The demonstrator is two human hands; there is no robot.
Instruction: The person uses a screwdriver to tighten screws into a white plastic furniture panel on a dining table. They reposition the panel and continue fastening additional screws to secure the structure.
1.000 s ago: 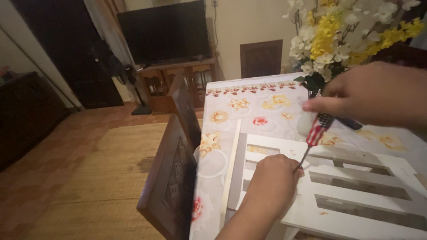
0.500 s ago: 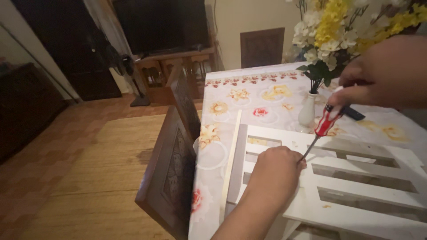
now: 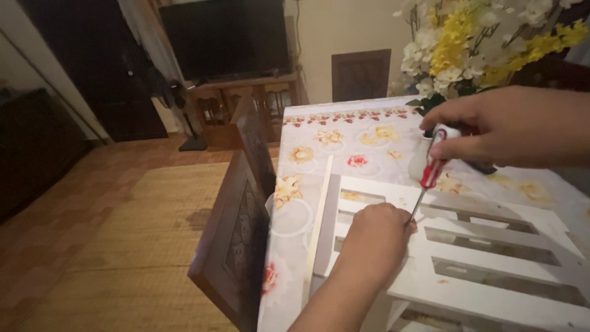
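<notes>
My right hand (image 3: 513, 126) grips the red screwdriver (image 3: 430, 172), left hand (image 3: 375, 237) clenched on the white slatted rack (image 3: 491, 270). White vase (image 3: 421, 160) behind holds yellow-white flowers (image 3: 467, 43).

Own body, head view: two bare hands, forearms uncovered.

My left hand (image 3: 376, 237) comes up from the lower edge with the forearm visible along its whole length in frame; no sleeve, cuff, watch or band on it. My right hand (image 3: 516, 126) comes in from the right edge, wrist bare as far as the frame shows. I see no gloves, rings or bracelets on either. Knuckles and fingers are softly blurred; nails too indistinct to note.
</notes>
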